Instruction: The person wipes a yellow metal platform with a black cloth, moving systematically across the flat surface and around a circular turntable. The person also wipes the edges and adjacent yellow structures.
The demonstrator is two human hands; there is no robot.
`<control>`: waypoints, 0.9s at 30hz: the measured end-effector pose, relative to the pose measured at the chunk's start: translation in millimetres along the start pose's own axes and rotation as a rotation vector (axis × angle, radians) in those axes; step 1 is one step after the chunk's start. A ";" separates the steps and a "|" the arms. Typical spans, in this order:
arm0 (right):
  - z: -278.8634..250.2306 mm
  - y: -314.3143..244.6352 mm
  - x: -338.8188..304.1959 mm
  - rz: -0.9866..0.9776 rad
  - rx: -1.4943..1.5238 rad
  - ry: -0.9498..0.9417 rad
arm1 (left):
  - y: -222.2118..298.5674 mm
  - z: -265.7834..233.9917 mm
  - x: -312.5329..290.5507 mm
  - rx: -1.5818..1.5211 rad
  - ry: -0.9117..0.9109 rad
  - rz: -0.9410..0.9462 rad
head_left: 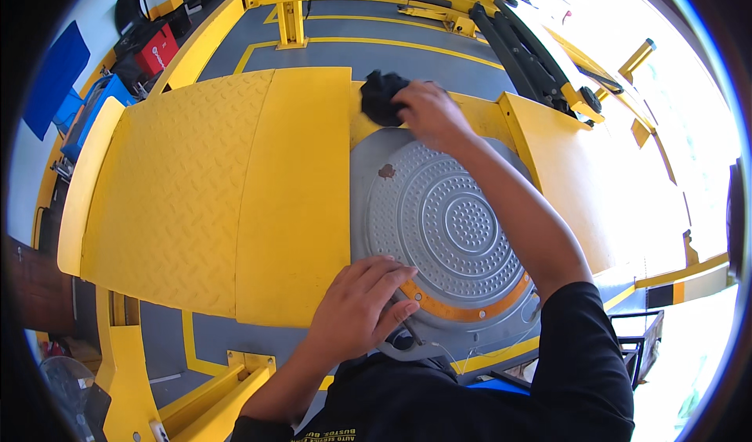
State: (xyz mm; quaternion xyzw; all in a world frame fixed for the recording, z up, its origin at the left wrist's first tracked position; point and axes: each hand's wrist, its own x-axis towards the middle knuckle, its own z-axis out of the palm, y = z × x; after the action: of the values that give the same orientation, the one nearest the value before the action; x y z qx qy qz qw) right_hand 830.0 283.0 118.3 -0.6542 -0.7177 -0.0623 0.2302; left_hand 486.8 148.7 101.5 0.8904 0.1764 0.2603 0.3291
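A round grey metal turntable plate (pixel 399 223) with rings of raised dimples lies in a recess of the yellow lift platform (pixel 294 207). It has a brown patch near its far left and an orange strip (pixel 462 313) along its near edge. My right hand (pixel 431 113) reaches across to the plate's far side, its fingers closed on a bunched black cloth (pixel 381 97). The cloth is slightly blurred and lies over the yellow surface just beyond the plate. My left hand (pixel 359 305) rests on the plate's near left edge, fingers stretched out and thumb apart, holding nothing.
A diamond-tread ramp section (pixel 172 199) spreads to the left, with an upturned yellow lip at its outer end. A black cylinder arm (pixel 521 58) stands at the far right. Yellow lift frame (pixel 290 23) crosses the far side. A red box (pixel 157 49) sits far left.
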 end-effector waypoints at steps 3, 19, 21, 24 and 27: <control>43.6 -16.4 33.5 -0.021 0.119 -0.403 | 3.2 -5.8 0.5 -0.007 -0.009 -0.022; 53.4 53.1 63.6 0.004 0.238 -0.513 | -5.3 -14.9 7.5 -0.161 0.031 -0.038; 20.8 103.8 49.1 0.155 0.153 -0.500 | -3.2 -14.7 10.7 -0.173 0.021 -0.008; -17.3 188.1 36.0 0.389 -0.220 -0.624 | -5.3 -14.3 11.9 -0.188 0.037 0.000; -33.2 234.7 32.6 0.565 -0.335 -0.219 | -8.3 -11.5 9.2 -0.222 0.044 0.015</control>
State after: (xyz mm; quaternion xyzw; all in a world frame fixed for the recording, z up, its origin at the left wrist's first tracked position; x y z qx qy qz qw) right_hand 1064.2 331.6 111.4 -0.8586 -0.5085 -0.0426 0.0494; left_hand 486.3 164.9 106.5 0.8439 0.1467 0.3001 0.4199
